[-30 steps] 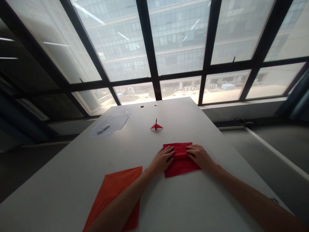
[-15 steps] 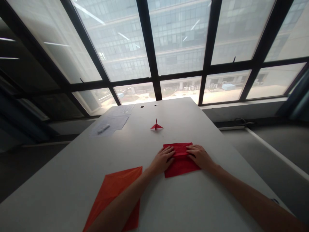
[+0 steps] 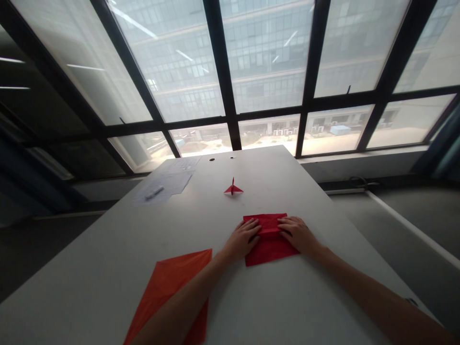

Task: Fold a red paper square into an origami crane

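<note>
A sheet of red paper [image 3: 270, 252] lies on the white table with a crease or folded flap running across it. My left hand [image 3: 243, 238] rests on its left side, fingers stretched out and pointing inward. From the right, my right hand [image 3: 297, 235] presses on the other side with its fingers extended too. Both hands hide the sheet's side edges in part. Beyond them stands a small red folded-paper figure [image 3: 233, 188] with two spread wings and an upright point.
Orange paper [image 3: 176, 276] lies at the near left, partly under my left forearm. White printed sheets [image 3: 172, 177] with a small whitish object [image 3: 154, 193] on them are at the far left. The white table [image 3: 305, 306] reaches toward large windows.
Almost nothing differs. Both hands stay on the red paper in the same place, and the whole view has shifted very slightly.
</note>
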The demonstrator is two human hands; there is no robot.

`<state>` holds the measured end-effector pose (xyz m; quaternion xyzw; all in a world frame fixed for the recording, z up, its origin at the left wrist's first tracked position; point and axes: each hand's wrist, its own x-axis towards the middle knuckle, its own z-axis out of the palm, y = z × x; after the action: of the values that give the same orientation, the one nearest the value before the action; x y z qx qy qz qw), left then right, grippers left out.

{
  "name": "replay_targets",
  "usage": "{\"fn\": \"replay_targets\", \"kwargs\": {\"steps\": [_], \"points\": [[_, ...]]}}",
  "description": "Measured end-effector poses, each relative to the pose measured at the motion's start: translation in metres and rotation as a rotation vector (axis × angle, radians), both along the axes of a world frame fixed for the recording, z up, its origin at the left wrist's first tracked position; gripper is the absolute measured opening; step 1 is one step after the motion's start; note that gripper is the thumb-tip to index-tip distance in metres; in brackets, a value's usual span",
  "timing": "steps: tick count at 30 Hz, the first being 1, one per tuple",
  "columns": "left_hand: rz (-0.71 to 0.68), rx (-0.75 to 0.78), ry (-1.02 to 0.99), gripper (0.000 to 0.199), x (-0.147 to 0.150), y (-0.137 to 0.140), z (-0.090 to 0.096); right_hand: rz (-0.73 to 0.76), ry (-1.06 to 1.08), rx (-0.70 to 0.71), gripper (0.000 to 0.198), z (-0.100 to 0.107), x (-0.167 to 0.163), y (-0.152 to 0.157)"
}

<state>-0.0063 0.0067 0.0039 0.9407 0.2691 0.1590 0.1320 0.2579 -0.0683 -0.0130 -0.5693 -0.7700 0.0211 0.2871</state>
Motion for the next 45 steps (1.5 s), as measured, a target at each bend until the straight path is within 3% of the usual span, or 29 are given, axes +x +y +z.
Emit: {"fn": "replay_targets", "kwargs": {"steps": [45], "points": [[-0.006, 0.007, -0.009, 0.045, -0.0003, 0.0004, 0.0, -0.001, 0.012, 0.029, 0.024, -0.0046, 0.0001, 0.0019]]}}
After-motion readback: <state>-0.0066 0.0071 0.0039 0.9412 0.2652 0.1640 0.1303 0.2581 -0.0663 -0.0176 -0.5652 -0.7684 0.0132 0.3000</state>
